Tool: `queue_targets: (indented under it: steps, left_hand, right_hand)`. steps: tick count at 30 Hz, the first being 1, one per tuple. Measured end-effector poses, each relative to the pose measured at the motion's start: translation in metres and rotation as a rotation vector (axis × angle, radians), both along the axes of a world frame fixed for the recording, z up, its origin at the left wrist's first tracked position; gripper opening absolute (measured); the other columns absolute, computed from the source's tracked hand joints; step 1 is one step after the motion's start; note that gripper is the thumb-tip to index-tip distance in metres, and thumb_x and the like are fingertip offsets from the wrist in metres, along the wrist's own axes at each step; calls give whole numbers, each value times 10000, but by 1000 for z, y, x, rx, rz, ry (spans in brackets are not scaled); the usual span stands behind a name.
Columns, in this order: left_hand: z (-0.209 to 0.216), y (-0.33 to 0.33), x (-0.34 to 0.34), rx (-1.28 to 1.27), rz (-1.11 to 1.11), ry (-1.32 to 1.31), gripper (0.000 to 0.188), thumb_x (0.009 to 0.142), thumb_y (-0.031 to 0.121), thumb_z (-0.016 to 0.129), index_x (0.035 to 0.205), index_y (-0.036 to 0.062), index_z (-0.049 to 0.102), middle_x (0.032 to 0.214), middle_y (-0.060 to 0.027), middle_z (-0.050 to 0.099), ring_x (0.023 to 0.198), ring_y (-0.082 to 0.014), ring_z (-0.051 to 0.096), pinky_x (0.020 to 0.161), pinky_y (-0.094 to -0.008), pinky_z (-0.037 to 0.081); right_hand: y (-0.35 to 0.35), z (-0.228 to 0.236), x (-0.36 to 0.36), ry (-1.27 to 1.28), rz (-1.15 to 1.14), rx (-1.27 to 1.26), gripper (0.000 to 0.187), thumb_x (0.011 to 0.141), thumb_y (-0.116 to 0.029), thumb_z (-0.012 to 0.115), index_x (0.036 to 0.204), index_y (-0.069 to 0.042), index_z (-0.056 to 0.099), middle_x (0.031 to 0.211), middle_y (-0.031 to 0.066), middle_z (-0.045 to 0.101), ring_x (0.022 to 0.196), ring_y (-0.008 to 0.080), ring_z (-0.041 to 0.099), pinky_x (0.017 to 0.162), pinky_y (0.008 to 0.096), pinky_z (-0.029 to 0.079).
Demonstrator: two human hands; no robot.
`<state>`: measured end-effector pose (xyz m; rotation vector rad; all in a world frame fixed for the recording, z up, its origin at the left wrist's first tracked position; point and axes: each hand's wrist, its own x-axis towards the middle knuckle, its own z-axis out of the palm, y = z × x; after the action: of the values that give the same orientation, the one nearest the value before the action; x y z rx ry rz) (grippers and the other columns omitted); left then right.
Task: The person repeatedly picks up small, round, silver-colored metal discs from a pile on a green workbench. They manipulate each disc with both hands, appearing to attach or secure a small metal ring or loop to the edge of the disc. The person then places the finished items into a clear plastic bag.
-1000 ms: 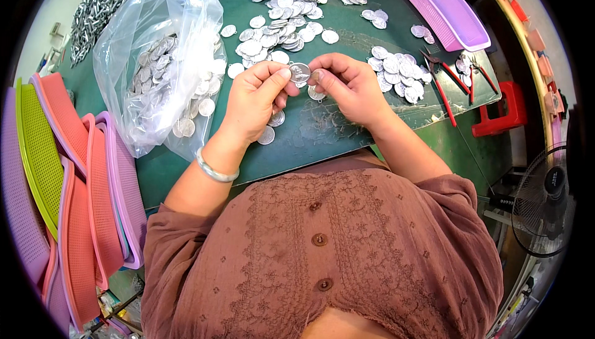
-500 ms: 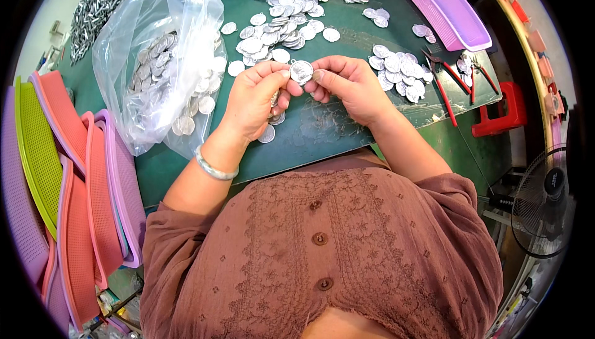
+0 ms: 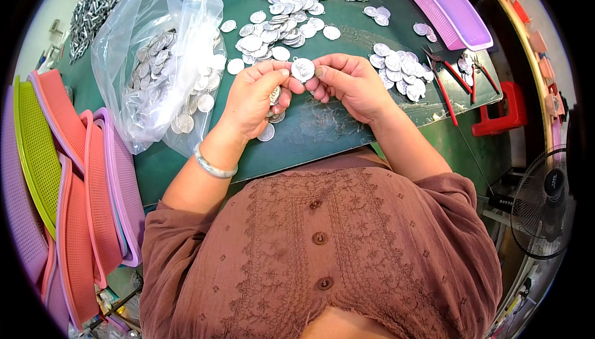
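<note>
A round silver-coloured metal medallion (image 3: 303,70) with a small loop at its top is held upright between my two hands, over the near part of the green table. The thumb and fingers of my left hand (image 3: 251,98) pinch its left edge. More medallions (image 3: 275,96) show in the curled fingers of that hand, and a few lie on the table beneath it. On the other edge, my right hand (image 3: 354,88) closes thumb and forefinger on the same medallion. Just beyond the hands lies a loose pile of similar medallions (image 3: 268,40).
A clear plastic bag (image 3: 186,4) holding medallions stands at left, beside stacked coloured plastic baskets (image 3: 74,240). At right lie a smaller medallion heap (image 3: 403,71), red-handled pliers (image 3: 445,94) and a purple basket (image 3: 440,4). A red stool (image 3: 517,109) and a fan (image 3: 545,196) stand beyond the table edge.
The medallion between my fingertips has been tilted or turned, which I cannot tell; its face now looks brighter. Both hands stay in nearly the same place.
</note>
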<state>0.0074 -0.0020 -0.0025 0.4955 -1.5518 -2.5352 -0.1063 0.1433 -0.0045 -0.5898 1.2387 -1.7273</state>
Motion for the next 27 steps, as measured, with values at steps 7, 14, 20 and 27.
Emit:
queue_targets:
  steps: [7,14,20,27]
  left_hand:
    - [1,2,0,-7,14,-14,175,844,101,465,948,-13,546,721,-73,604,495,-57,487,391,-158,334]
    - [-2,0,-1,32,-22,9,262,888,185,421,998,-27,530,749,-76,580,540,-83,484,443,-180,370]
    - [1,-1,-2,160,-54,0,376,919,262,337,1061,-44,502,834,-83,564,604,-91,496,495,-191,404]
    - [2,-1,-2,174,-69,14,400,920,301,335,1027,-39,517,825,-106,571,599,-94,488,498,-205,401]
  right_hand:
    - [0,-2,-1,-4,-10,-4,192,840,-97,508,961,45,553,761,64,593,613,97,527,565,207,432]
    - [-1,1,3,271,-26,27,154,816,-60,538,938,23,584,787,39,593,665,79,532,612,200,433]
    - [1,3,8,462,-31,15,144,800,-17,539,929,14,594,846,16,581,757,68,526,661,193,418]
    - [8,1,-7,1076,-209,205,151,751,-74,570,884,-10,598,811,101,572,738,230,566,664,300,445]
